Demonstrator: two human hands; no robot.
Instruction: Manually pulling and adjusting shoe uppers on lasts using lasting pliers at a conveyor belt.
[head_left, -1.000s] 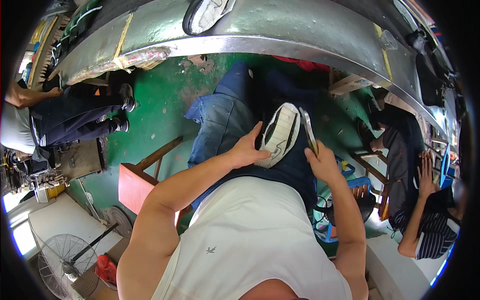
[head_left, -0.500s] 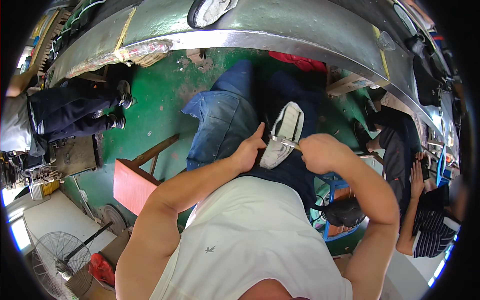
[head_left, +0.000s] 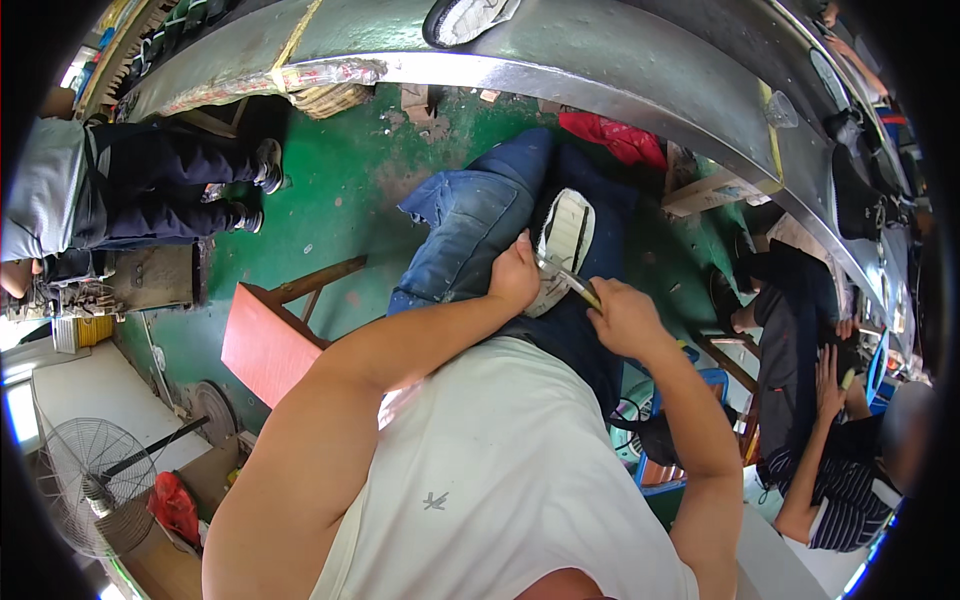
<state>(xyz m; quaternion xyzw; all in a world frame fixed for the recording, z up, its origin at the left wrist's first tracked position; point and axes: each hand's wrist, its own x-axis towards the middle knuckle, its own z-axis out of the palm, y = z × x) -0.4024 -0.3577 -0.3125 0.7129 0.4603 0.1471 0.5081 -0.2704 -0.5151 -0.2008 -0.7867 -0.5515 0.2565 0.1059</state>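
Observation:
An upturned shoe (head_left: 566,230) with a pale underside and a dark edge lies across my lap, its toe pointing away from me. My left hand (head_left: 516,274) grips its left side, fingers closed along the edge and partly hidden. A hand tool (head_left: 565,275) with a bright metal working end and a yellowish handle reaches over the shoe's middle; its exact kind is unclear. My right hand (head_left: 625,318) is wrapped round the handle, to the right of the shoe.
A metal-edged workbench (head_left: 620,80) curves across the front, bearing another shoe (head_left: 468,20). A pink-topped stool (head_left: 265,345) stands left, a wire fan (head_left: 95,485) lower left. People stand at left (head_left: 150,190) and sit at right (head_left: 850,460). Red cloth (head_left: 615,137) lies under the bench.
My right hand and the tool have tilted and drawn a little nearer, the metal end now slanting across the shoe. My left hand has moved up along the shoe's edge. The whole view has shifted slightly.

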